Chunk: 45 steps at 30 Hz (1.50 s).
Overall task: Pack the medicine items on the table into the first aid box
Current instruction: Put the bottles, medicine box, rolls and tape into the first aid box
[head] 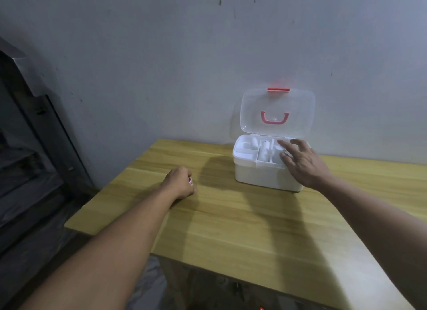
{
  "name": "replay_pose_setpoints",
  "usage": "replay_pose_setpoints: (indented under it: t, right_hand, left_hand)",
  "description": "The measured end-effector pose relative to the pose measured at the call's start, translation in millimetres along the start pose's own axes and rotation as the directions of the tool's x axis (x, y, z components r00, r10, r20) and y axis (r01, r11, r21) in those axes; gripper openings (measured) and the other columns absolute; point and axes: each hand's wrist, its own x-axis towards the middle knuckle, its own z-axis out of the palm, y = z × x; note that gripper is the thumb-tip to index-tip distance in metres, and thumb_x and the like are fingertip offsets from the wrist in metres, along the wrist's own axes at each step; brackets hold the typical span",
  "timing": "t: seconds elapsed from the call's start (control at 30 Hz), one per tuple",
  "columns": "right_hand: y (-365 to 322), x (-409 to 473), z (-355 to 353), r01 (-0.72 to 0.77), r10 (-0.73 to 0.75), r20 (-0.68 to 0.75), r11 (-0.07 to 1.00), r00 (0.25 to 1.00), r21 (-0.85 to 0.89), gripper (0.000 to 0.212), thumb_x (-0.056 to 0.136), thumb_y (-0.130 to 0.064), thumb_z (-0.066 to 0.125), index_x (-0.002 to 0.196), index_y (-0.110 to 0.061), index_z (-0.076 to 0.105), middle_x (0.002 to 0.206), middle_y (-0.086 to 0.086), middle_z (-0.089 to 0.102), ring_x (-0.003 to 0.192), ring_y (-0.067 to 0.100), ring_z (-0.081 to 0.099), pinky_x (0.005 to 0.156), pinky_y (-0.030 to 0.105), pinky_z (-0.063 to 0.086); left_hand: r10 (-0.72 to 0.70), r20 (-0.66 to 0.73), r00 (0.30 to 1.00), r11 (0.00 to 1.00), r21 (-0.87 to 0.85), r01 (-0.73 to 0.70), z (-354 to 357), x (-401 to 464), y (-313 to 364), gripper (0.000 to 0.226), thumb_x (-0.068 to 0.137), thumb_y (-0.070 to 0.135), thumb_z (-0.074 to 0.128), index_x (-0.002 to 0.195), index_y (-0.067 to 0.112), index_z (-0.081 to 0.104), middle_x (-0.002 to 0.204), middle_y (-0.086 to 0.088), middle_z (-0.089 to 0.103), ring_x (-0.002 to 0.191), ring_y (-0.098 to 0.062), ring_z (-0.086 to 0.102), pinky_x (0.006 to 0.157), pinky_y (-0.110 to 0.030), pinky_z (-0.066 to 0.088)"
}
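A white first aid box (258, 174) stands open at the back of the wooden table (231, 228). Its clear lid (277, 112), with a red handle and red latch, leans against the wall. The divided tray inside holds white items, among them a small white bottle (264, 151). My right hand (302, 161) hovers over the box's right side with fingers spread and nothing in it. My left hand (180, 182) rests on the table left of the box, closed around a small pink-and-white item (190, 181) that only peeks out at the fingers.
A grey wall rises directly behind the table. A dark metal structure (34, 124) stands to the left, beyond the table's left edge. The table's near edge runs diagonally across the bottom of the view.
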Motion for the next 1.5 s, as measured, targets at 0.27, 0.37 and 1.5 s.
replay_pose_setpoints:
  t: [0.27, 0.37, 1.5]
  right_hand:
    - [0.0, -0.3, -0.2, 0.004, -0.004, 0.003, 1.000, 1.000, 0.006, 0.048, 0.099, -0.049, 0.028, 0.146, -0.039, 0.030, 0.154, 0.008, 0.026, 0.135, 0.034, 0.036, 0.107, 0.043, 0.033]
    - [1.1, -0.7, 0.0, -0.002, 0.002, 0.008, 1.000, 1.000, 0.008, 0.048, 0.099, -0.049, 0.028, 0.146, -0.040, 0.029, 0.154, 0.008, 0.025, 0.135, 0.034, 0.035, 0.107, 0.043, 0.033]
    - [4.6, 1.7, 0.6, 0.036, -0.037, -0.023, 0.999, 0.999, -0.016, 0.048, 0.099, -0.048, 0.029, 0.146, -0.038, 0.030, 0.149, 0.008, 0.031, 0.127, 0.035, 0.044, 0.104, 0.040, 0.038]
  left_hand:
    - [0.152, -0.180, 0.972, 0.970, -0.160, -0.182, -19.3, 9.0, 48.3, 0.014, 0.073, 0.014, 0.069, 0.085, 0.007, 0.071, 0.090, -0.011, 0.071, 0.087, -0.030, 0.064, 0.077, -0.034, 0.052]
    - [0.253, -0.191, 0.948, 0.934, -0.207, -0.291, -34.3, 10.0, 85.1, 0.015, 0.074, 0.013, 0.070, 0.089, 0.010, 0.072, 0.094, -0.010, 0.071, 0.091, -0.028, 0.064, 0.078, -0.031, 0.048]
    - [0.454, 0.071, 0.888, 0.889, 0.019, -0.457, -14.2, 48.8, 150.8, 0.027, 0.086, 0.029, 0.067, 0.112, 0.022, 0.073, 0.118, 0.000, 0.068, 0.110, -0.023, 0.061, 0.093, -0.032, 0.048]
